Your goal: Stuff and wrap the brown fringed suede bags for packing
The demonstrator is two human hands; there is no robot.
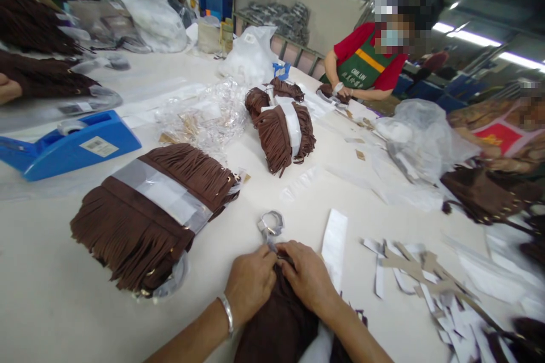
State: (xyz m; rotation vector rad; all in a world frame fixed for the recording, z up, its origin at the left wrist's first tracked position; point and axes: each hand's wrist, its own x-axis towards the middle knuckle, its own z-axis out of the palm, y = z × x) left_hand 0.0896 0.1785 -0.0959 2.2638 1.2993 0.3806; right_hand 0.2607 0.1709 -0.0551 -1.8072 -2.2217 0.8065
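At the bottom centre lies a dark brown, suede-like bag, partly cut off by the lower edge. My left hand, with a silver bracelet at the wrist, is closed on its top end. Beside it my right hand pinches the same end, fingertips almost meeting the left ones. A grey wrapped loop sticks out beyond my fingers on the table. What exactly my fingertips grip is partly hidden. To the left rests a brown fringed bag with a white-and-clear band around it. A white strip lies beyond my right hand.
A blue tape dispenser stands left. More banded fringed bags and crumpled clear plastic lie ahead. Paper strips are scattered right. A co-worker in a green apron handles a brown item across the table; others work at both sides.
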